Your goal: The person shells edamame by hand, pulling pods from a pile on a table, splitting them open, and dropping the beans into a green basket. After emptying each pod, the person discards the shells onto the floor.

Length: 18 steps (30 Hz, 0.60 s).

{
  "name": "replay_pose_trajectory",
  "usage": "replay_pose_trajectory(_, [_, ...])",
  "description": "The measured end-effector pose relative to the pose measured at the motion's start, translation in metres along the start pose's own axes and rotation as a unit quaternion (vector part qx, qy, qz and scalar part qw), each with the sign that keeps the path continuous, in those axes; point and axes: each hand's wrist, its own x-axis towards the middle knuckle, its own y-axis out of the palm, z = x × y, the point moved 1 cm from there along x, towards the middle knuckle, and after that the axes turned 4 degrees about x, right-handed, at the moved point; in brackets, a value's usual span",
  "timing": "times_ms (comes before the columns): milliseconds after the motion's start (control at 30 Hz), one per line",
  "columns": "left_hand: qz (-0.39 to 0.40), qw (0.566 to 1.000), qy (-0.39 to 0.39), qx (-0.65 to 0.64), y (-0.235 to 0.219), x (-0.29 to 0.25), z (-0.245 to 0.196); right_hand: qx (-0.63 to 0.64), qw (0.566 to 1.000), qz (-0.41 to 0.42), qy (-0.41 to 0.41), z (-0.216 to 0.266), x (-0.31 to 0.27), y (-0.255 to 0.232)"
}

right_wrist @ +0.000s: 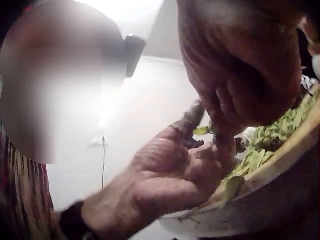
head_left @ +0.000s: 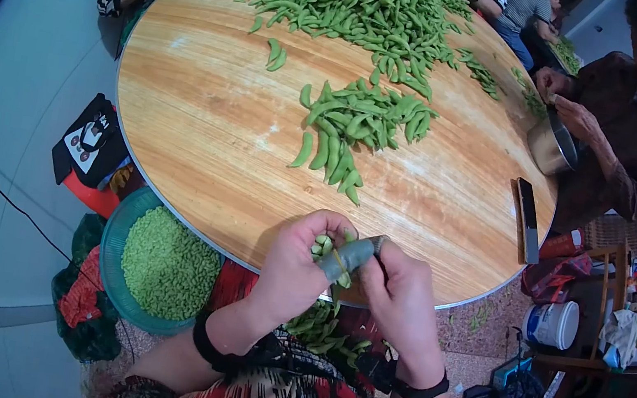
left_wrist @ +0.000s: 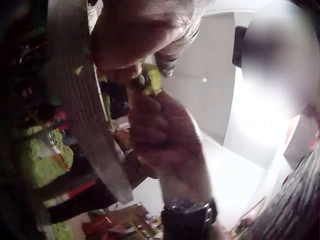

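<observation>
Pods [head_left: 320,244] in curled left hand [head_left: 293,272]

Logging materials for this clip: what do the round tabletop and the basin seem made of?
Round tabletop: wood or wood-look laminate, low sheen, from its streaked grain. Basin: probably plastic, smooth, slightly glossy, from its even teal tint.

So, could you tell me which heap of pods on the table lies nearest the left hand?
The smaller heap near the middle of the table; its lowest pods trail towards the left hand, while the large heap spreads along the far side.
</observation>
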Motion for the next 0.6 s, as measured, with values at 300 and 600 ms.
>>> replay_pose_trajectory(300, [-0.025, 0.998, -0.048, -0.037, -0.024, 0.001, -0.012, 0.290, 0.911, 0.225, 0.187, -0.005, 0.023, -0.016])
replay_pose_trajectory(600, [0.125, 0.985, -0.029, 0.113, -0.013, -0.004, -0.019, -0.352, 0.929, 0.074, -0.084, -0.011, 0.092, -0.006])
